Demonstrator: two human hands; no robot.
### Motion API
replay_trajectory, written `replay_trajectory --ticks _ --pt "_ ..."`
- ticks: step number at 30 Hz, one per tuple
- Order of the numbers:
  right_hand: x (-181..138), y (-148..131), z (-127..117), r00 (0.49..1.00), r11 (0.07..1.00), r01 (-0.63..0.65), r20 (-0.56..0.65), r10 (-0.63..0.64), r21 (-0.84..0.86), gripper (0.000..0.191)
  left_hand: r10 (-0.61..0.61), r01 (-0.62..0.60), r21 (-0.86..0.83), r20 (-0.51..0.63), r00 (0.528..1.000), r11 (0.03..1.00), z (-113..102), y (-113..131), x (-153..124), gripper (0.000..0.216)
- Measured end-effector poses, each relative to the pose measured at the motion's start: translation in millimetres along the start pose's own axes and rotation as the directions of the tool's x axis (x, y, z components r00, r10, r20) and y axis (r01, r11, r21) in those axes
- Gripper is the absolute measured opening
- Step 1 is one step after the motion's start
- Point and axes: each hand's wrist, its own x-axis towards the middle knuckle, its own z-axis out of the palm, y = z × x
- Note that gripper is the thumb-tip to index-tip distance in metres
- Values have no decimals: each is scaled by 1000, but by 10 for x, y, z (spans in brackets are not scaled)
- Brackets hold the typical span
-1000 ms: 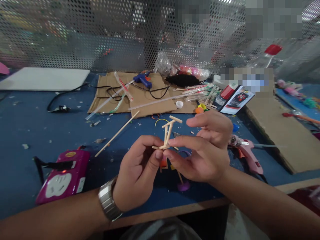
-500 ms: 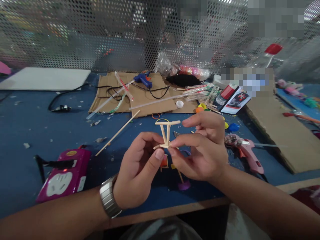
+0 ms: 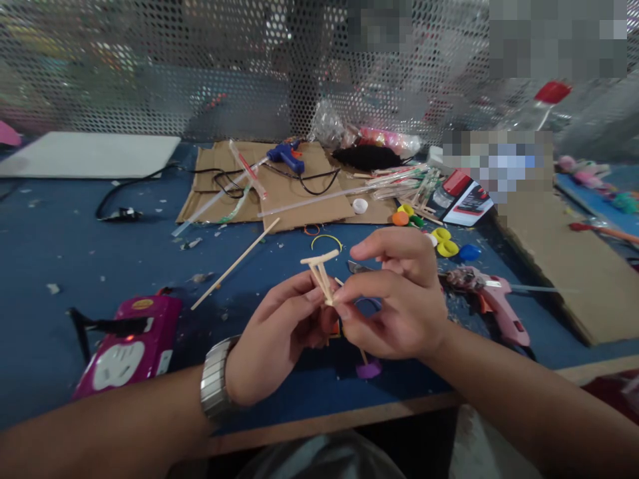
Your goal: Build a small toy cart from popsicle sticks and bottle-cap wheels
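Note:
Between my two hands is a small frame of wooden sticks (image 3: 322,276), with a crossbar on top and thin uprights below. My left hand (image 3: 277,336) pinches its lower part from the left. My right hand (image 3: 399,299) grips the same lower end with thumb and a finger, its index finger raised beside the crossbar. The frame's base is mostly hidden by fingers. Below my hands lies a purple piece (image 3: 368,369) on a stick, partly covered, with a bit of orange and yellow near it.
A pink glue gun (image 3: 502,306) lies at right, a blue glue gun (image 3: 287,156) on cardboard (image 3: 309,209) behind. A magenta box (image 3: 132,342) stands left, near a loose wooden stick (image 3: 234,265). Yellow caps (image 3: 446,247), a phone-like card (image 3: 469,203) and wrapped sticks lie back right.
The stick frame has turned and tilted in my hands, its crossbar now slanting up to the right. My left fingers have shifted upward along it.

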Motion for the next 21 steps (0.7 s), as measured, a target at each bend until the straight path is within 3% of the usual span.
replay_trajectory --ticks 7,21 --pt "13 28 -3 998 1000 15 69 -16 15 18 -13 12 -25 -29 999 1000 26 9 9 21" --pt "45 58 -28 994 996 89 61 -87 -30 20 -16 16 -16 -30 999 1000 37 31 -9 21"
